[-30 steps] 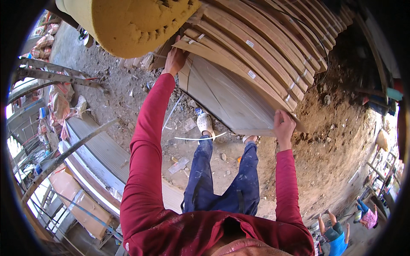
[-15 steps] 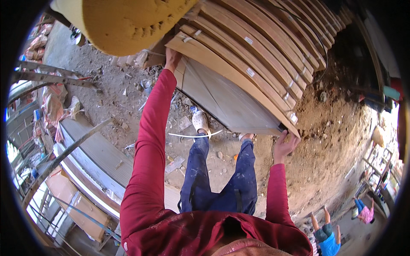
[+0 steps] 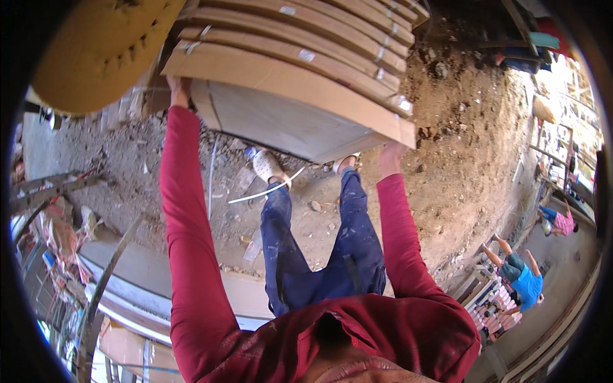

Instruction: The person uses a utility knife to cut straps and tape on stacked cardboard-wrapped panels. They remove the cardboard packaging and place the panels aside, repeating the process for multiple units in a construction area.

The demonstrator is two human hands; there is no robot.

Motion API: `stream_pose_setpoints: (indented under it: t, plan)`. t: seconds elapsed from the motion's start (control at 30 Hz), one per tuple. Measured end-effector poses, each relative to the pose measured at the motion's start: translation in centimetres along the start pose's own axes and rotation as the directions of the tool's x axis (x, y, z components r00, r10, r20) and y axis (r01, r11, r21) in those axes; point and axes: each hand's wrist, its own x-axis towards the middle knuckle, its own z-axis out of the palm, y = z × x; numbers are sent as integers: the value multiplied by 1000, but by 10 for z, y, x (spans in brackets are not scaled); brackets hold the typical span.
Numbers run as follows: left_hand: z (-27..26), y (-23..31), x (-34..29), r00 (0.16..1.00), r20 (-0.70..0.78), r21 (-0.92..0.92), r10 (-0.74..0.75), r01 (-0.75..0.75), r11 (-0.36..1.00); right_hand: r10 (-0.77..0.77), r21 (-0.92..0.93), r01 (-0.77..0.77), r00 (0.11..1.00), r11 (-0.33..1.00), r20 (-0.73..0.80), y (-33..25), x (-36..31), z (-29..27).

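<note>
Gripping the cardboard box (image 3: 287, 83) by its left end with left hand (image 3: 180, 92). Clasping its right corner with right hand (image 3: 391, 158).

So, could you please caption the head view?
Left hand and right hand holding the front cardboard box at opposite ends.

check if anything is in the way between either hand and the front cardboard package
Nothing visible: the left hand is right at the left end of the front cardboard package, the right hand at its right end. Cardboard hides some fingers.
</note>
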Motion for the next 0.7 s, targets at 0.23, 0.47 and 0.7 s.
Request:
stream_pose_setpoints:
  t: [0.23,0.47,0.7]
  plan:
    - [-42,32,2,995,-67,-2,-72,72,997,30,6,-30,999,1000,26,-1,-25,13]
    - [-41,41,-53,849,-75,-865,-523,205,457,120,-113,-101,977,988,177,-4,-46,-44]
    - [-79,11,-127,823,62,-883,-565,309,352,506,124,-519,854,846,123,-45,-87,-43]
